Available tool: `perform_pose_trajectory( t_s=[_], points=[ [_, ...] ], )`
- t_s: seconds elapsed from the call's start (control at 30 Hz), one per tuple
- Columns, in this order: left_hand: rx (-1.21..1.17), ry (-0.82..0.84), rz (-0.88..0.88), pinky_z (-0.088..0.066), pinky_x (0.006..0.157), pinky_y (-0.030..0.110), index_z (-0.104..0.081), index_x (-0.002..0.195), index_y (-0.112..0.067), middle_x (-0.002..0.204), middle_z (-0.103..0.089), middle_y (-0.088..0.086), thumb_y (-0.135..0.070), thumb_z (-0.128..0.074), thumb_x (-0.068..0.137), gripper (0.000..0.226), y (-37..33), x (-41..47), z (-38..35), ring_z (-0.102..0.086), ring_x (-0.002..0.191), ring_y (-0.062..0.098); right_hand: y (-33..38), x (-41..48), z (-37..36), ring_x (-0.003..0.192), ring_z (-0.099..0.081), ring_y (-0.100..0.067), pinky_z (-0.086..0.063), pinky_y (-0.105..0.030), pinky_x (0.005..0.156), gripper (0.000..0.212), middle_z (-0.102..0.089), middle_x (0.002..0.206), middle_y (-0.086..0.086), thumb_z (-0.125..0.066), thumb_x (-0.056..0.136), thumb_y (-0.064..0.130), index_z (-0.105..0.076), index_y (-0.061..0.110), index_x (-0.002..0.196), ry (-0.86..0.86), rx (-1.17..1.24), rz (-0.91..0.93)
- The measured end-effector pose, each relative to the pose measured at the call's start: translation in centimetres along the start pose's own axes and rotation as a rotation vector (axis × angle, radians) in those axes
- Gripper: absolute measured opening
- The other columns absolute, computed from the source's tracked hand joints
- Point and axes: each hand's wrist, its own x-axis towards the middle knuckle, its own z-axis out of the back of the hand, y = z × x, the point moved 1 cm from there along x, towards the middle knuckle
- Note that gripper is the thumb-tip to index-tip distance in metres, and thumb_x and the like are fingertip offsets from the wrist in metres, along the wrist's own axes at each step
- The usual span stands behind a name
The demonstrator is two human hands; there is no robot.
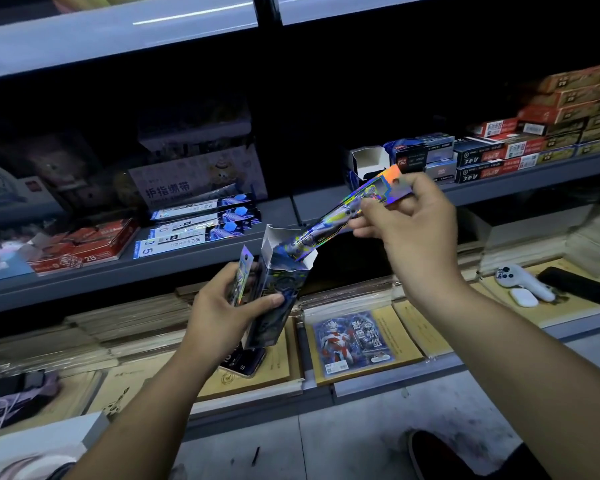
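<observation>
"2B" on red pencil box [94, 244]; "5" on blue-white pack [187, 237]; "护指绷带" on pale carton [194, 178]. Print on holographic pack [357, 206], open dark box [282, 273]: too blurred.

Holographic rainbow packet [357, 206]; dark blue patterned box [274, 292]; grey shelf [534, 176].

The small box [280, 285] was dark blue w/ swirly pics on it. It stood nearly upright, tipped a bit, & its top was open w/ white flaps sticking up. The left hand [222, 306] held it round the middle, thumb across the front. A long shiny pack [357, 206] was slanted, low end at the box's open top, high end up & to the right. It flashed rainbow colors & had a small round hole near the top. The right hand [406, 220] pinched that top end. A 2nd shiny pack [244, 271] stood upright just beside the box, also in the left hand.
</observation>
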Motion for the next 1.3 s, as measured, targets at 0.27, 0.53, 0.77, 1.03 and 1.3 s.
perform_pose_trajectory(
  t_s=[0.27,0.53,0.77,1.03,1.3],
  points=[
    [0.081,0.019,-0.053,-0.059,0.092,0.051,-0.071,0.109,-0.029,0.103,-0.078,-0.008,-0.020,-0.091,0.076,0.040,-0.2,-0.3,-0.4,-0.074,0.097,0.015,-0.5,-1.8,-1.3,0.051,-0.059,-0.017,-0.047,-0.034,0.053,0.010,-0.059,0.057,-0.002,-0.068,0.097,0.024,-0.060,0.020,0.092,0.378,-0.584,0.250],
    [0.139,0.066,-0.111,-0.060,0.080,0.041,-0.069,0.107,-0.032,0.099,-0.076,-0.007,-0.026,-0.092,0.074,0.041,-0.4,-0.9,-1.2,-0.073,0.094,0.017,-1.7,-3.1,-2.3,0.066,-0.060,-0.012,-0.050,-0.035,0.060,0.005,-0.062,0.072,0.006,-0.066,0.095,0.018,-0.065,0.020,0.091,0.522,-0.716,0.211],
    [0.157,0.054,-0.139,-0.057,0.080,0.027,-0.068,0.110,-0.033,0.098,-0.075,-0.014,-0.026,-0.091,0.075,0.042,-0.5,-0.7,-1.1,-0.071,0.092,0.005,-1.0,-2.6,-2.4,0.054,-0.051,-0.005,-0.034,-0.019,0.051,0.010,-0.052,0.060,0.012,-0.065,0.097,0.024,-0.069,0.021,0.088,0.405,-0.645,0.239],
    [0.147,0.057,-0.153,-0.059,0.084,0.047,-0.067,0.107,-0.031,0.096,-0.075,-0.008,-0.029,-0.091,0.075,0.040,-0.6,-0.7,-0.9,-0.072,0.093,0.017,-1.3,-3.2,-2.6,0.072,-0.055,-0.011,-0.049,-0.035,0.065,0.006,-0.057,0.087,0.009,-0.064,0.095,0.020,-0.066,0.019,0.101,0.477,-0.706,0.327],
    [0.169,0.085,-0.194,-0.056,0.080,0.023,-0.068,0.110,-0.034,0.097,-0.076,-0.017,-0.032,-0.091,0.071,0.045,-1.1,-1.1,-0.7,-0.072,0.091,0.003,-1.4,-2.7,-2.4,0.076,-0.061,-0.015,-0.054,-0.041,0.069,0.013,-0.064,0.086,0.008,-0.061,0.091,0.012,-0.067,0.023,0.094,0.523,-0.706,0.300]
  ],
)
